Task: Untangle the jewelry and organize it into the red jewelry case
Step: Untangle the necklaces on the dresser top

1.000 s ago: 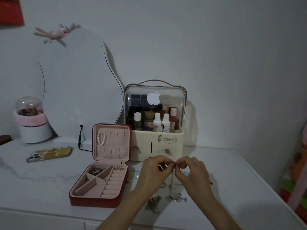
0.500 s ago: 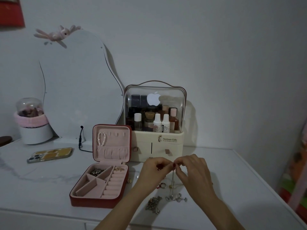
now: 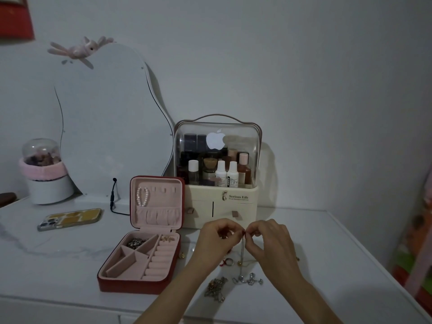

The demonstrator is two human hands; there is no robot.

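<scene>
The red jewelry case point(image 3: 131, 285) lies open on the white table, its pink lid upright with a pearl bracelet point(image 3: 142, 196) hung inside. A dark metal piece point(image 3: 135, 243) and small earrings point(image 3: 167, 238) sit in its compartments. My left hand point(image 3: 216, 242) and my right hand point(image 3: 271, 244) meet fingertip to fingertip above the table, both pinching the top of a thin silver chain point(image 3: 242, 253) that hangs straight down. Its lower end reaches a silver cluster point(image 3: 247, 279) on the table. A tangled chain pile point(image 3: 216, 289) and a ring point(image 3: 229, 261) lie below my hands.
A cream cosmetics organiser point(image 3: 222, 204) with bottles under a clear dome stands behind my hands. A phone point(image 3: 70, 218) lies at the left, a wavy mirror point(image 3: 105, 118) leans on the wall, and a domed pot point(image 3: 44, 174) stands far left. The table's front edge runs near the jewelry.
Both hands have stayed together on the chain, shifting only slightly lower. The loose jewelry on the table has not moved.
</scene>
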